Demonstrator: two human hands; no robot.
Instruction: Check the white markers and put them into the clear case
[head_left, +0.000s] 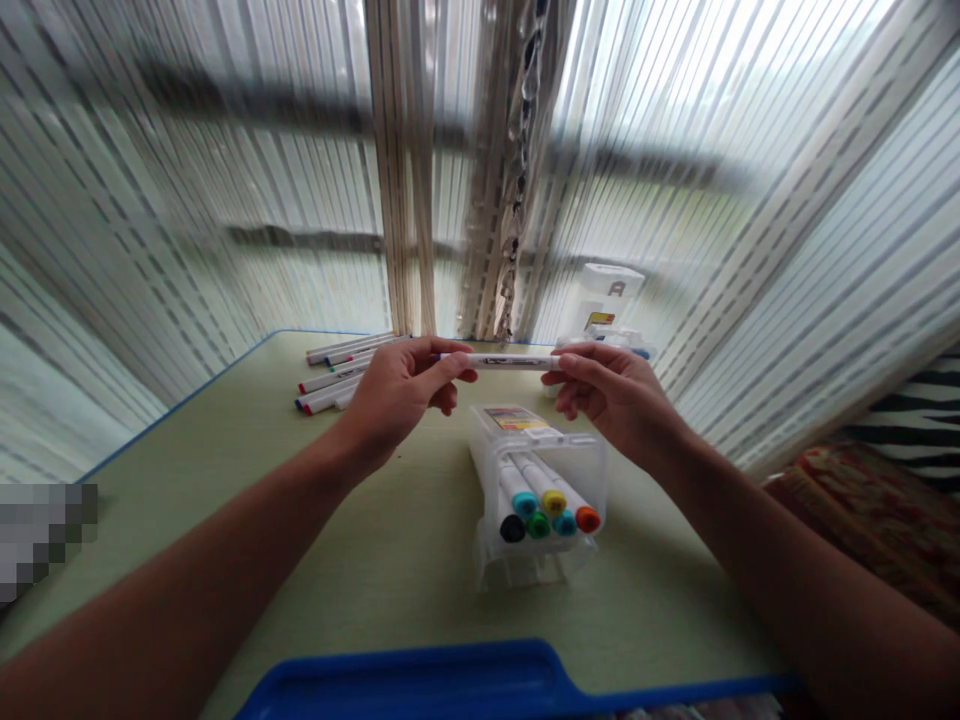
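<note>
A white marker (pixel 514 362) with dark lettering is held level above the table between both hands. My left hand (pixel 409 385) pinches its left end, where a bit of purple shows. At the other end, the thumb and fingers of my right hand (pixel 611 395) are closed on it. Below the marker stands a clear plastic case (pixel 491 470), its open side facing me. Inside lie several markers (pixel 553 502) with blue, yellow, green, black and orange caps. Left of my left hand, a loose pile of white markers (pixel 330 380) rests on the table.
The pale green table (pixel 360 590) has a blue edge and a blue tray-like recess (pixel 412 685) at the front. A second clear case (pixel 611 300) stands at the back right. Striped sheer curtains (pixel 300 180) hang behind. Patterned fabric (pixel 862 500) lies at the right.
</note>
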